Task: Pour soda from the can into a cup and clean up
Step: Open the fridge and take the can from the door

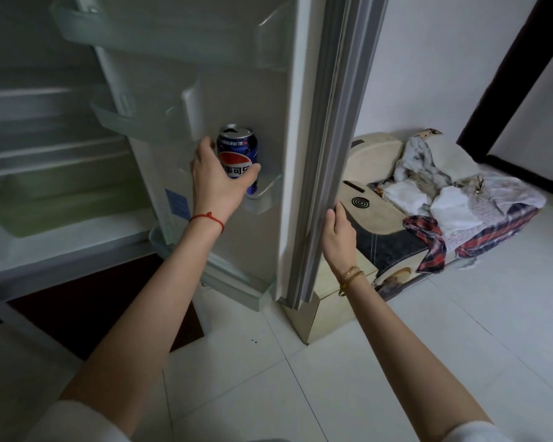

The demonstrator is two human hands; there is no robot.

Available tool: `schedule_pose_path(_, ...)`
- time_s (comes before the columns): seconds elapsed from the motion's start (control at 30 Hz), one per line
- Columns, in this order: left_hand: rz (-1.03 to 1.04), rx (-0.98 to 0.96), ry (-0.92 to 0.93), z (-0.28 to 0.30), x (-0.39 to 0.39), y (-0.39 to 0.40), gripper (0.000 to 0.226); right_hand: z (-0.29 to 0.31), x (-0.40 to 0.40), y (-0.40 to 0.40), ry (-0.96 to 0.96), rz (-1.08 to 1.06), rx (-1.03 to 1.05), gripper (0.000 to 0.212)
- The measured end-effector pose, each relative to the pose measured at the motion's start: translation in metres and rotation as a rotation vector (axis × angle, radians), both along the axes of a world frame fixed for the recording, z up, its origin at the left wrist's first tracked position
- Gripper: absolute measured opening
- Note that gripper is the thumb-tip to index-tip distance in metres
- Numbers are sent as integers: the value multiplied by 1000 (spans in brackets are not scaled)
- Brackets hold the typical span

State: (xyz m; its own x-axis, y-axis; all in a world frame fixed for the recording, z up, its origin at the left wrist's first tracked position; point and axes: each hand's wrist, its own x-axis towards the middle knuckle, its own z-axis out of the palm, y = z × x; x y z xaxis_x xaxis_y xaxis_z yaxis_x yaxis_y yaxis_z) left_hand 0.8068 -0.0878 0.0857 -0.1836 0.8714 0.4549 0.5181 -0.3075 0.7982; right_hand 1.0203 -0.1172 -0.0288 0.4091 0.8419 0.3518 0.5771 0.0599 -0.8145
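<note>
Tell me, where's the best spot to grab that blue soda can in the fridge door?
Around its round middle, from the open front, as the left hand does. The soda can stands upright in the door shelf, whose rim hides its bottom, and its top looks open, so keep it level.

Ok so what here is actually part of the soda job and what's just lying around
Part of the job:
- can, open on top, gripped by the left hand, in the door shelf
- fridge door, its edge held by the right hand

Lying about:
- pile of clothes on the floor at right
- cushion beside the pile
</note>
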Motion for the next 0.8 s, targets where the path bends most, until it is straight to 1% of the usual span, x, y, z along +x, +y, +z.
schedule_pose_path(0.13,-21,-52,-50,3,0,8,80,4,2,0,0,5,-6,49)
schedule_pose_path(0.23,-1,-52,-13,7,-2,10,68,9,-1,0,10,0,-13,47)
schedule_pose_path(0.3,10,-49,11,9,-4,10,64,9,-3,0,7,-6,-7,47)
schedule_pose_path(0.43,19,-26,2,9,-2,6,62,2,-1,1,13,-43,-17,47)
schedule_pose_path(0.6,10,53,-129,20,-8,-4,71,4,-2,-1,5,-36,-2,44)
schedule_pose_path(0.73,-45,103,-197,33,-11,-20,66,10,-2,-5,21,-21,-18,45)
schedule_pose_path(0.8,-83,97,-196,37,-13,-29,65,12,-3,-5,28,-17,-36,45)
